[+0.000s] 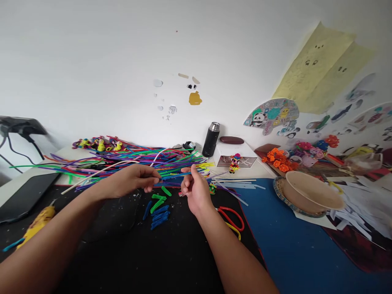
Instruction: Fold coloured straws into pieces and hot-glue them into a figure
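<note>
My left hand [132,180] and my right hand [194,189] are raised over a black mat [128,249], each pinching one end of a thin blue pipe cleaner [175,175] stretched between them. Just below the hands lie several short bent pieces, green [158,201] and blue [159,216]. Behind the hands spreads a big heap of long coloured pipe cleaners [128,160], with one white strand [98,173] lying across it.
Red-handled scissors [232,218] lie right of my right wrist. A black flask [211,139] and a small colourful figure [234,161] stand at the back. A woven bowl [309,195] and orange flowers [277,159] sit at right. A yellow glue gun [38,222] and dark tablet [26,196] lie at left.
</note>
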Tool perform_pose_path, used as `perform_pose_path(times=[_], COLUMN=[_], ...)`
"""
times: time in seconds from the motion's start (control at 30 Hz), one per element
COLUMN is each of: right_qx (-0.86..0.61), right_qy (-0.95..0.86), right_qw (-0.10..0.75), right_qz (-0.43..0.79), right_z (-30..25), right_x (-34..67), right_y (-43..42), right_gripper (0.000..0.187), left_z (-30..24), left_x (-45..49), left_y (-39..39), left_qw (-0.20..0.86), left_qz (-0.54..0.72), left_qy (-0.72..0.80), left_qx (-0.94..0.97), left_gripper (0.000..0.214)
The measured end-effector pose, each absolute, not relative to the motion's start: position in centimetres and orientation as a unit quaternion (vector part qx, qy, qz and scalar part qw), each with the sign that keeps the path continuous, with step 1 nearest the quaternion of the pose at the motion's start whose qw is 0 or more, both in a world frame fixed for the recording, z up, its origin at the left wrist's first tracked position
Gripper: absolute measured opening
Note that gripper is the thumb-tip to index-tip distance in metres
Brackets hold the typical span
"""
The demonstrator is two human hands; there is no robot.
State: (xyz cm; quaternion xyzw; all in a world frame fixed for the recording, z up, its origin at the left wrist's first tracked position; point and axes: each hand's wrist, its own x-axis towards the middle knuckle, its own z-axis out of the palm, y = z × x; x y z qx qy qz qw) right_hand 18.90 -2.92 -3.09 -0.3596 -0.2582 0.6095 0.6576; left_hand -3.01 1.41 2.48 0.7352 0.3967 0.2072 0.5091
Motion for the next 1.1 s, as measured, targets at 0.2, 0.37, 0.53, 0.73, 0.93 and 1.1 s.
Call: perform_pose_path(times=[0.2,0.37,0.53,0.73,0.93,1.1], right_qx=[-0.366,-0.42,-0.428,-0.414,-0.423,-0.424], right_qy=[-0.319,-0.366,-0.366,-0.314,-0.328,-0.384], right_qw=[0.603,0.578,0.605,0.663,0.659,0.639], right_qz=[0.633,0.596,0.563,0.539,0.528,0.514], right_z=[-3.6,-4.5,-4.5,-4.1,-4.7,-5.0], right_x=[17.7,16.7,16.9,17.8,17.6,17.4], right_y=[-3.6,-3.9,-3.7,-3.2,-3.2,-3.5], right_gripper=[0.057,0.058,0.057,0.06,0.057,0.047], left_z=[1.2,0.4,1.0,1.9,1.5,0.6], left_x=[-1.5,-0.1,-0.6,-2.0,-0.9,-1.3], left_y=[1.2,1.0,1.1,1.2,1.2,2.2], left_qw=[0.574,0.6,0.67,0.765,0.694,0.538], left_qz=[0.256,0.275,0.291,0.376,0.431,0.458], left_qy=[0.367,0.368,0.337,0.281,0.323,0.399], left_qx=[0.686,0.655,0.594,0.441,0.477,0.585], left_gripper=[0.025,0.025,0.022,0.027,0.016,0.031])
